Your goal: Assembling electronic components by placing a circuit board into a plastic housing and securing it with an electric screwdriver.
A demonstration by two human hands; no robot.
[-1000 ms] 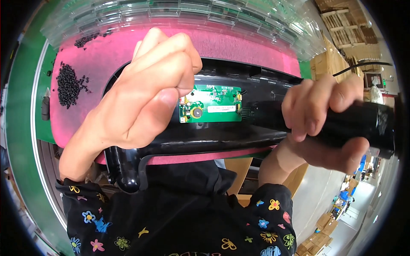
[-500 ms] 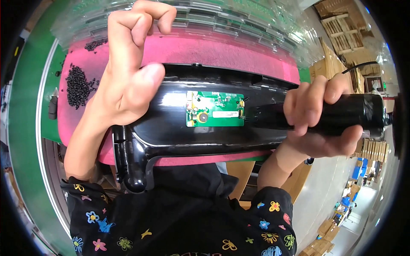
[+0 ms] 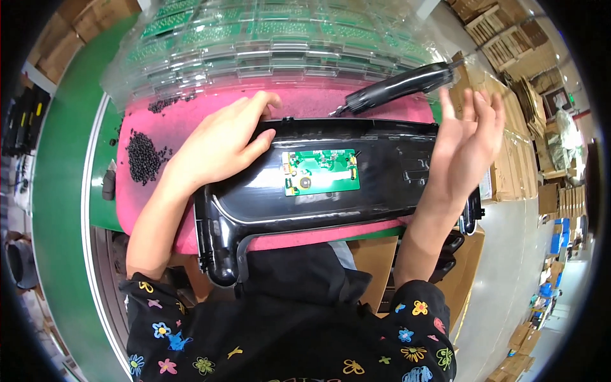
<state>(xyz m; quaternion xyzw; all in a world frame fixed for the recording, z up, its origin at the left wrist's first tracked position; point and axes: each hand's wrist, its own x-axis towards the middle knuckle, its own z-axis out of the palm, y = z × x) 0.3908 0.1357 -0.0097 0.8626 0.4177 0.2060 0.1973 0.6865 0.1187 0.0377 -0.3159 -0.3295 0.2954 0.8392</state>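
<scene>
A wide black plastic housing (image 3: 254, 197) lies across the pink mat, its hollow side up. Inside its middle sits a green circuit board (image 3: 324, 181) with a round component near its left end. My left hand (image 3: 219, 140) is at the housing's far left rim, thumb inside and curled fingers over the edge. Above the housing's right end, my right hand (image 3: 468, 137) is empty, its fingers spread and slightly blurred. Beyond the far rim a black electric screwdriver (image 3: 401, 88) rests at a slant, its bit pointing left toward that rim.
Stacked clear plastic trays (image 3: 254, 57) holding green boards stand along the far side. Small black screws (image 3: 145, 158) are heaped on the pink mat (image 3: 143, 207) at left. Cardboard boxes (image 3: 512, 172) stand to the right.
My right hand has let go of the screwdriver, which now lies beyond the housing. My left hand has lowered onto the far left rim, its raised fingers coming down.
</scene>
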